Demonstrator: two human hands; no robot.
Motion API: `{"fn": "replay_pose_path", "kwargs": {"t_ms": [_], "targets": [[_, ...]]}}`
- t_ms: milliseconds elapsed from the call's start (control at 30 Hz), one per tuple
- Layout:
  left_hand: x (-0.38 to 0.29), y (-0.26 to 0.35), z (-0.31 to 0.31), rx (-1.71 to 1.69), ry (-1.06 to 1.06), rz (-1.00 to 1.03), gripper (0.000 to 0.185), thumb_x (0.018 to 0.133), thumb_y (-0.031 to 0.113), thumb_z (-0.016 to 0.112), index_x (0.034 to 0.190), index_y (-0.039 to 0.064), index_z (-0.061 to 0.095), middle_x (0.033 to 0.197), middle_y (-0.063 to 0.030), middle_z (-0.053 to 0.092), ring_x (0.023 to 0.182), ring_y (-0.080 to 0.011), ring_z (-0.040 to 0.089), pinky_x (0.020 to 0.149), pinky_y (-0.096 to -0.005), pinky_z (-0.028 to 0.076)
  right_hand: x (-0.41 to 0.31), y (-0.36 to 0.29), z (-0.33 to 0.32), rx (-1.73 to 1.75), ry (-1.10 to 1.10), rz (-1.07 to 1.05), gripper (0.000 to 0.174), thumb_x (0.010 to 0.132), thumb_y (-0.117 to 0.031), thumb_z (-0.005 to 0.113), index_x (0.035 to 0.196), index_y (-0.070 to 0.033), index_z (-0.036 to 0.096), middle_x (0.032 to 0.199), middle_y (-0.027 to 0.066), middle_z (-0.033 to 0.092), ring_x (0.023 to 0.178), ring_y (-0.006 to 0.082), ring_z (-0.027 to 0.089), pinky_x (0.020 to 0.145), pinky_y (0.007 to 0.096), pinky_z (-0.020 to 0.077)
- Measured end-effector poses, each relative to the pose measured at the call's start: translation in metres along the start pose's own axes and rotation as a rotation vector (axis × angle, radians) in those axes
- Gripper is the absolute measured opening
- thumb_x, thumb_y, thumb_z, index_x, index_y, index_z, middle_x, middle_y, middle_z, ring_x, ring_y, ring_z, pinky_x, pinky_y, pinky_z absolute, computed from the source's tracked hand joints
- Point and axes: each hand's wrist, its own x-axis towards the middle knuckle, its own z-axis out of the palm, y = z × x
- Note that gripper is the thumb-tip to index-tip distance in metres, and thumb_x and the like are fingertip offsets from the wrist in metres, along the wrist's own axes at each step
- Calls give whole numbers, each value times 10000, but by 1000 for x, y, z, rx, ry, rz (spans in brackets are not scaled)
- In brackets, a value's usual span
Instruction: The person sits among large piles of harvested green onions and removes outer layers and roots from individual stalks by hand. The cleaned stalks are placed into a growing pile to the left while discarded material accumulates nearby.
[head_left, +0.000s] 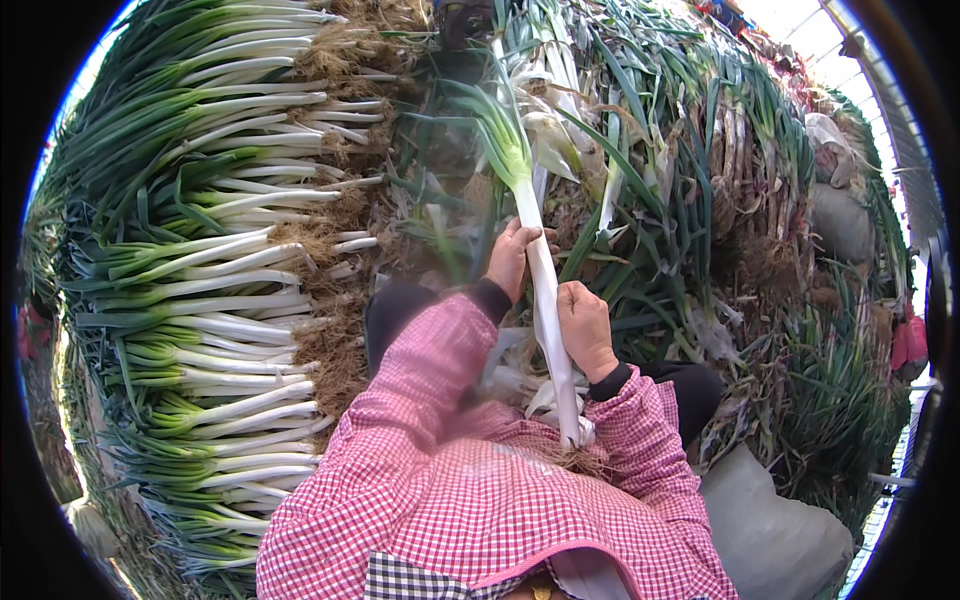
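A long-stemmed green onion (551, 330) lies slantwise in front of me, leaves pointing away and roots against my checked smock (450, 517). My left hand (513, 259) holds its white shaft just below the green part, fingers passing behind it. Lower down, my right hand (585, 326) is closed at the right side of the shaft, with thumb and curled forefinger at its outer layer. What sits inside that pinch is hidden. Pale peeled skins (551, 397) lie between my legs, behind the shaft.
Green onions with white shafts (247, 292) are stacked on my left, roots (330, 360) towards me. Uncleaned onions with dry leaves (675, 150) are heaped ahead and right. A pale sack (772, 525) lies at my lower right. Loose leaves and skins litter the ground.
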Motion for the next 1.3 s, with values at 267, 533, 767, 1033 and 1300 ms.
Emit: {"fn": "replay_pose_path", "kwargs": {"t_ms": [267,533,767,1033,1300], "targets": [[-9,2,12,390,-66,128,529,713,97,737,1166,14,478,913,-51,602,764,-118,577,673,-263,489,18,4,-20,235,-51,84,262,882,-234,508,902,5,614,700,128,622,625,203,606,580,312,455],[-20,4,21,504,-100,153,429,712,78,688,1104,-1,532,973,-77,609,840,-156,588,777,-283,475,23,24,-20,101,-8,128,208,831,-176,477,755,-15,584,723,196,593,703,370,583,614,410,465],[-16,-12,9,178,-277,-193,602,653,-22,667,1195,47,416,969,-59,563,872,-179,578,816,-331,472,45,32,-15,228,333,101,277,932,-180,437,758,5,548,516,-3,484,410,61,450,392,214,365],[-12,-23,-1,364,-70,-267,525,655,-51,639,1102,71,393,932,-90,542,777,-234,606,655,-377,543,72,-17,-184,230,780,122,250,911,-203,486,931,28,580,592,31,547,529,100,530,534,263,449],[-15,-5,9,-292,-398,-237,436,676,-57,533,1067,77,393,891,-112,543,844,-314,566,838,-542,445,-53,29,-90,695,-511,476,596,917,-433,416,1328,-12,324,1068,143,590,876,177,582,789,293,454]]}}
